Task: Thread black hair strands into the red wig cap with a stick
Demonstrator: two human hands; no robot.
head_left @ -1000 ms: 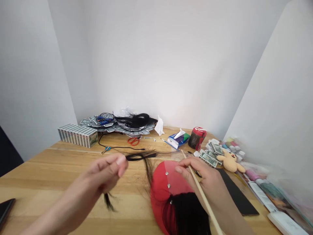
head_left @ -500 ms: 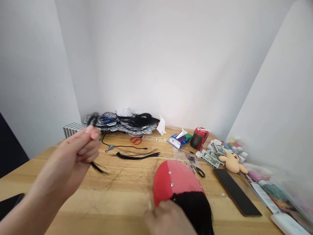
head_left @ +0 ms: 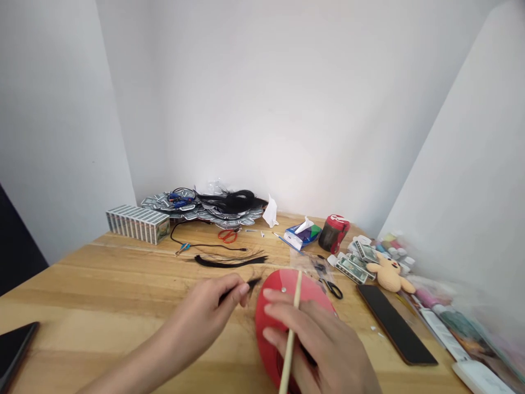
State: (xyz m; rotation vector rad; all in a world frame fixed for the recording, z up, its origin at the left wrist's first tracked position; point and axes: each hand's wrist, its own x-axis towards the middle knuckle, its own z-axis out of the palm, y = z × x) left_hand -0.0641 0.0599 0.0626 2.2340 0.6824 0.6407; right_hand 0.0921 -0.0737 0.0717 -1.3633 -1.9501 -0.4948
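My left hand (head_left: 219,306) is closed in a pinch on a small lock of black hair (head_left: 255,282), whose tip points toward a red dome-shaped head form (head_left: 268,323). Over the top of that form lies my right hand (head_left: 315,339), slightly blurred, its fingers spread across the red surface. A pale wooden stick (head_left: 290,339) is held in this hand and slants up past the fingers. One round metal pin head (head_left: 284,289) shows on the form. Most of the form's black hair is covered by my right hand.
Behind my hands lies a black hair strip (head_left: 229,262), with red-handled scissors (head_left: 228,236) beyond. Black-handled scissors (head_left: 334,288), a dark flat board (head_left: 397,325) and a plush toy (head_left: 389,272) are to the right. A phone (head_left: 16,350) lies at the left edge.
My left hand has come down and right with the hair, from raised at the left to beside the head form. My right hand has moved up onto the form, its stick now plainly visible.
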